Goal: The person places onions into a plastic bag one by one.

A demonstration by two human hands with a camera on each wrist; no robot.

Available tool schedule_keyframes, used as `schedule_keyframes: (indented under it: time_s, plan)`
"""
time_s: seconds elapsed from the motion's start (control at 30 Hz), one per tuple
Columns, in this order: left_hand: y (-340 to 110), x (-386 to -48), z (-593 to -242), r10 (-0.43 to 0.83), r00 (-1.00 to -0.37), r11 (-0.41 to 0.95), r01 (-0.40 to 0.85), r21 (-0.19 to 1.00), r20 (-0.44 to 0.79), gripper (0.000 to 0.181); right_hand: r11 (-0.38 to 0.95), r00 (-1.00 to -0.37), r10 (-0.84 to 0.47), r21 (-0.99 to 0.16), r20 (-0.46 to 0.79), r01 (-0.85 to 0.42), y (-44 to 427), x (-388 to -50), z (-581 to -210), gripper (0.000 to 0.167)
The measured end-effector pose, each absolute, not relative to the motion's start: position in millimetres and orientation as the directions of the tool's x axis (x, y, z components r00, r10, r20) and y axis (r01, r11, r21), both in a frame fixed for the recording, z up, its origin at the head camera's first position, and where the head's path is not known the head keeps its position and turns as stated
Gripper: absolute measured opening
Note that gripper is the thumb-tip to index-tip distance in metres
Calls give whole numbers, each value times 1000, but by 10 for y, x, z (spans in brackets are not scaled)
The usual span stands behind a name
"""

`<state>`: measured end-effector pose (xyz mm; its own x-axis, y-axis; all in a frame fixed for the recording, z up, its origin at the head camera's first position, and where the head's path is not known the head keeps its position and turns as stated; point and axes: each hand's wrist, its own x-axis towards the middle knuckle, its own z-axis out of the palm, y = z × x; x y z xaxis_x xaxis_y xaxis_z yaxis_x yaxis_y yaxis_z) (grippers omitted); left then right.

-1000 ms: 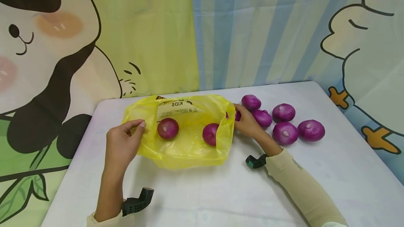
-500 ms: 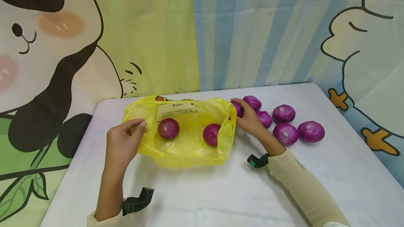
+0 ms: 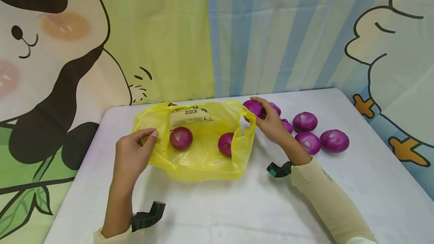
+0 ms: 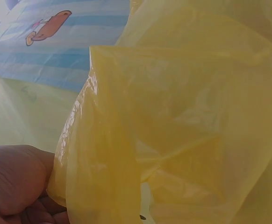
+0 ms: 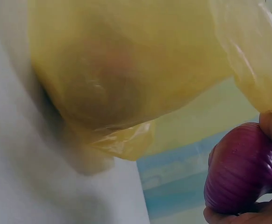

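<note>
A yellow plastic bag [image 3: 200,168] lies with its mouth facing me, two red onions inside: one onion [image 3: 181,138] at its middle left, another onion [image 3: 225,144] partly behind the bag's right side. My left hand [image 3: 133,153] pinches the bag's left edge between thumb and fingers. At the bag's right rim, my right hand [image 3: 271,121] grips a red onion [image 3: 253,107] above the table. In the right wrist view that onion [image 5: 241,168] sits between thumb and fingers, the thumb touching the bag's edge. Yellow film [image 4: 173,130] fills most of the left wrist view.
Several more red onions lie to the right of the bag, including a front onion [image 3: 307,143] and a rightmost onion [image 3: 334,141]. One is partly behind the right hand. The white table [image 3: 217,210] ends at a cartoon-printed curtain [image 3: 162,48].
My right hand has risen slightly and turned, bringing the onion it holds up past the bag's right rim into clearer view. The left hand has stayed in place on the bag.
</note>
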<state>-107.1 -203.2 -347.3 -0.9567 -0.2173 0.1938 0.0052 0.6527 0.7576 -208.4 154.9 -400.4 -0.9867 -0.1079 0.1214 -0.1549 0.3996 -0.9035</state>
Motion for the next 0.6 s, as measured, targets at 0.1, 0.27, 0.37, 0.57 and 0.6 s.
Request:
schedule_keyframes:
  time_s: [0.1, 0.27, 0.37, 0.57, 0.6]
  plan:
    - [-2034, -1070, -3479, -217, -957, 655, 5, 756, 194, 32, 375, -984, -98, -911, 145, -172, 1553, -2077, -3953, 57]
    - [-2032, -1071, -3484, -214, -956, 657, 11, 754, 200, 31, 297, -977, -103, -932, 185, -207, 1565, -2058, -3853, 56]
    - [-2031, -1071, -3483, -216, -957, 654, 7, 756, 196, 31, 264, -973, -97, -937, 210, -229, 1582, -2049, -3793, 57]
    - [-2025, -1074, -3480, -217, -957, 653, 5, 758, 193, 31, 233, -974, -73, -946, 213, -224, 1631, -2026, -3724, 60]
    - [-2023, -1075, -3480, -217, -957, 652, 5, 758, 192, 31, 234, -976, -70, -947, 208, -219, 1635, -2021, -3710, 61]
